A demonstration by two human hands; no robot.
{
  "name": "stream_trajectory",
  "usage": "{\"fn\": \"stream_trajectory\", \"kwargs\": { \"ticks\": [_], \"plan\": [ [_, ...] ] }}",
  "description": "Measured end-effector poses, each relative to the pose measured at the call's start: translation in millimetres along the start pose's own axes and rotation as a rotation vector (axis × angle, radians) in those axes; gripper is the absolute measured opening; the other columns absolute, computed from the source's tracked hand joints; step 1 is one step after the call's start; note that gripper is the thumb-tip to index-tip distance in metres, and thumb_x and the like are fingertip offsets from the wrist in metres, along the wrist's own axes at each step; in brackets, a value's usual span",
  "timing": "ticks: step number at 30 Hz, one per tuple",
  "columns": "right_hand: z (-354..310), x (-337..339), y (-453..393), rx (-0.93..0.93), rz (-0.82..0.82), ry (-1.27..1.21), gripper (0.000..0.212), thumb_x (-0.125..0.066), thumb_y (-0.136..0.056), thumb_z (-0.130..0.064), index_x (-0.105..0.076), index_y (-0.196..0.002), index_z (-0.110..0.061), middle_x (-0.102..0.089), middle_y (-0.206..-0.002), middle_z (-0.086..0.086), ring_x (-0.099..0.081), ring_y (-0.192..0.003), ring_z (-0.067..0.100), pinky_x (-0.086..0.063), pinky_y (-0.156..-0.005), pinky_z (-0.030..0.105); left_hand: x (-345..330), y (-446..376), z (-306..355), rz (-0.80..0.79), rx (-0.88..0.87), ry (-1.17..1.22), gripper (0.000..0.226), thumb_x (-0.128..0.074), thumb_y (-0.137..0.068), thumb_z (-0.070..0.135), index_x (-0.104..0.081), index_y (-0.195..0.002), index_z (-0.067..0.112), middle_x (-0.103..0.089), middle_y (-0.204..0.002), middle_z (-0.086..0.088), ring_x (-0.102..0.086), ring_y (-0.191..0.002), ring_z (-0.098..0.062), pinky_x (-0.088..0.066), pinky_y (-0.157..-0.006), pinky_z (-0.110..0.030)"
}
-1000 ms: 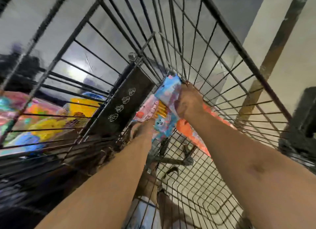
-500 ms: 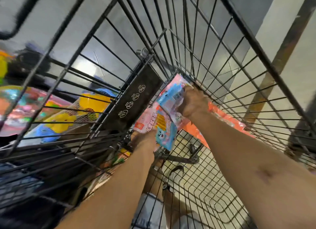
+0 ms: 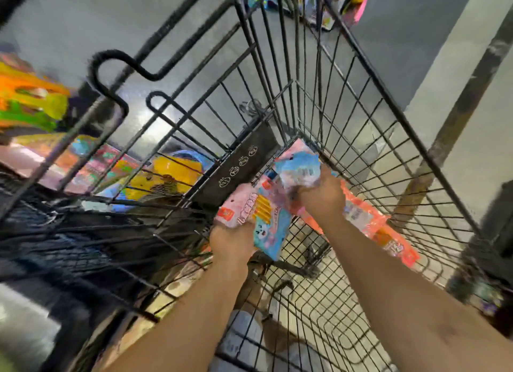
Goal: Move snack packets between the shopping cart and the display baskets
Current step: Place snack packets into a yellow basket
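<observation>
packets fill both grips in the cart: left hand grasps pink-blue packet, right hand clutches blue packet.

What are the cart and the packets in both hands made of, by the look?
Cart: thin welded wire grid, likely steel with a dark, fairly matte coating. Pink-and-blue packet held by the left hand: glossy printed plastic film, probably; it bends. Blue packet in the right hand: similar crinkled, shiny film with a barcode.

Both hands' fingers hidden behind packets; left display baskets blurred
</observation>
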State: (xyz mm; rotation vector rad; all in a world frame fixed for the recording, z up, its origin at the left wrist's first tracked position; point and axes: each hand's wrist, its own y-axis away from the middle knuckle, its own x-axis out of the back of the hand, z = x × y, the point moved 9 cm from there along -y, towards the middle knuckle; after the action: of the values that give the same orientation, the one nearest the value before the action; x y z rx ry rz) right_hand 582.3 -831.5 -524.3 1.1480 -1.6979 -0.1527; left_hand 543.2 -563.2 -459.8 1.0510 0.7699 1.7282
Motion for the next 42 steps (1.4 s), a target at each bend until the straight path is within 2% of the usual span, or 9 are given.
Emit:
{"fn": "stream_trajectory", "kwargs": {
  "ticks": [7, 11, 15, 22, 27, 33, 36, 39, 42],
  "plan": [
    [1.3, 77.9, 94.1, -0.019, 0.039, -0.598, 0.033, -0.091, -0.077, -0.008, -0.073, -0.099, -0.024, -0.081, -0.093, -0.008, -0.079, -0.084, 0.015, -0.065, -0.067, 0.036, 42.2, 84.4, 24.9, -0.110, -0.156, 0.086, 0.026, -0.072, -0.092, 0.002, -0.074, -0.111, 0.019, -0.079, -0.108, 0.000, -0.076, -0.099, -0.022, -0.059, -0.094, -0.055],
    [2.4, 114.7, 160.3, 0.011, -0.010, -0.833, 0.041, -0.091, -0.078, -0.009, -0.074, -0.115, -0.016, -0.082, -0.106, 0.005, -0.080, -0.095, 0.033, -0.065, -0.076, 0.055, 82.2, 163.1, 49.9, -0.158, -0.407, 0.101, 0.033, -0.071, -0.093, 0.000, -0.072, -0.120, 0.019, -0.078, -0.111, 0.008, -0.074, -0.099, -0.004, -0.060, -0.095, -0.038],
    [-11.5, 154.0, 232.2, 0.140, -0.100, -0.903, 0.062, -0.096, -0.073, -0.030, -0.069, -0.128, -0.021, -0.079, -0.119, 0.006, -0.077, -0.105, 0.034, -0.061, -0.088, 0.063, 134.4, 233.5, 48.3, -0.181, -0.538, 0.212, 0.039, -0.066, -0.094, -0.005, -0.069, -0.126, 0.015, -0.078, -0.101, -0.006, -0.074, -0.081, -0.001, -0.059, -0.070, -0.016],
    [-58.5, 213.9, 367.2, 0.376, -0.201, -0.965, 0.076, -0.100, -0.057, -0.042, -0.072, -0.125, -0.023, -0.079, -0.117, 0.008, -0.080, -0.093, 0.023, -0.062, -0.064, 0.036, 250.9, 329.1, 1.6, -0.135, -0.629, 0.383, 0.038, -0.087, -0.078, 0.029, -0.075, -0.114, 0.035, -0.079, -0.110, -0.003, -0.072, -0.087, -0.038, -0.058, -0.080, -0.066],
    [-103.8, 215.2, 464.8, 0.502, -0.412, -0.997, 0.054, -0.082, -0.073, -0.016, -0.071, -0.126, -0.011, -0.081, -0.103, 0.006, -0.078, -0.072, 0.017, -0.060, -0.052, 0.032, 352.6, 393.0, -40.2, -0.007, -0.694, 0.521, 0.060, -0.093, -0.066, 0.032, -0.071, -0.121, 0.043, -0.079, -0.112, 0.003, -0.076, -0.099, -0.034, -0.060, -0.075, -0.058],
    [-159.1, 164.2, 579.0, 0.597, -0.733, -0.895, 0.048, -0.074, -0.079, -0.007, -0.073, -0.126, -0.016, -0.078, -0.120, 0.014, -0.078, -0.101, 0.037, -0.057, -0.075, 0.073, 468.3, 455.1, -97.8, 0.165, -0.789, 0.770, 0.055, -0.081, -0.065, 0.022, -0.075, -0.117, 0.038, -0.079, -0.109, 0.004, -0.076, -0.081, -0.011, -0.061, -0.056, -0.034],
    [-184.7, 130.6, 642.1, 0.644, -0.836, -0.810, 0.057, -0.074, -0.075, -0.006, -0.068, -0.131, -0.003, -0.081, -0.105, 0.014, -0.080, -0.082, 0.031, -0.063, -0.058, 0.049, 526.7, 469.1, -134.5, 0.296, -0.813, 0.873, 0.048, -0.075, -0.072, 0.008, -0.073, -0.120, 0.013, -0.078, -0.087, -0.001, -0.068, -0.060, -0.007, -0.052, -0.049, -0.018],
    [-203.5, 94.5, 709.3, 0.725, -0.898, -0.703, 0.059, -0.076, -0.069, -0.012, -0.068, -0.123, 0.011, -0.074, -0.064, 0.003, -0.059, -0.037, 0.005, -0.046, -0.037, 0.018, 584.2, 477.2, -180.1, 0.401, -0.798, 0.949, 0.049, -0.084, -0.074, 0.010, -0.071, -0.121, 0.014, -0.078, -0.098, -0.011, -0.068, -0.078, -0.022, -0.054, -0.066, -0.036],
    [-210.4, 45.7, 770.0, 0.763, -0.987, -0.624, 0.063, -0.081, -0.065, -0.023, -0.069, -0.117, 0.012, -0.054, -0.045, -0.006, -0.038, -0.030, 0.003, -0.037, -0.042, 0.013, 646.1, 480.5, -230.5, 0.503, -0.792, 0.988, 0.043, -0.085, -0.076, 0.017, -0.072, -0.117, 0.015, -0.070, -0.107, -0.032, -0.063, -0.081, -0.030, -0.048, -0.070, -0.046]
  ]
}}
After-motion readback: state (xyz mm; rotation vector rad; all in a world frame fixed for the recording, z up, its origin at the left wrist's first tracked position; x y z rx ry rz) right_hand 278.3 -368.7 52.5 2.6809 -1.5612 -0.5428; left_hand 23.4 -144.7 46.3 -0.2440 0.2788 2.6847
